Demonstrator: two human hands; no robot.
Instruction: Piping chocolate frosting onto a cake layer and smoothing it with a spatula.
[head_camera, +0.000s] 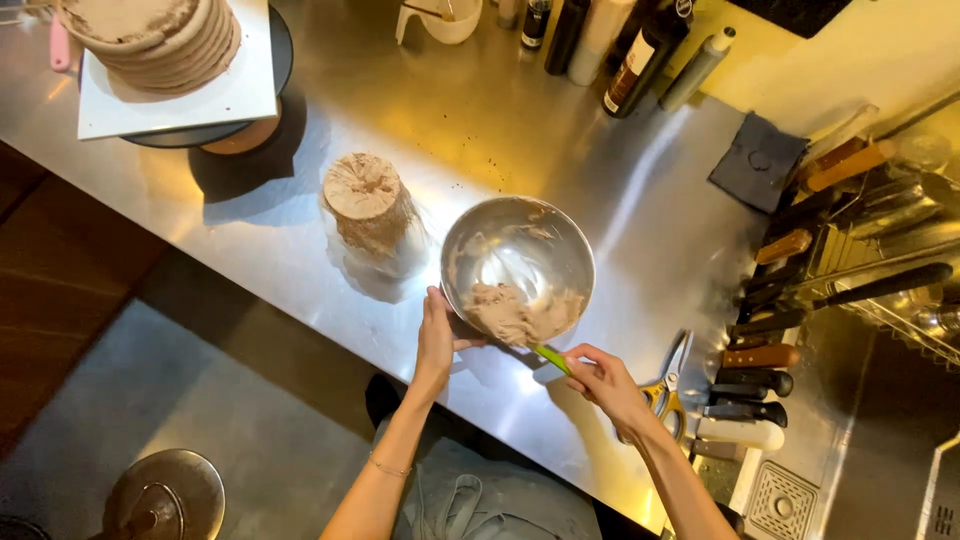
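The left hand (437, 335) grips the near rim of a steel mixing bowl (520, 250), tilted toward the person at the counter's front edge. The right hand (600, 380) is closed around the green handle of a spatula (550, 358), its blade in the brown cream (515, 315) heaped at the bowl's low side. Just left of the bowl stands a filled piping bag (368, 215). Yellow-handled scissors (668, 385) lie beside the right wrist, knives (760, 355) beyond. A layered cake (160, 40) sits on a turntable at the far left corner.
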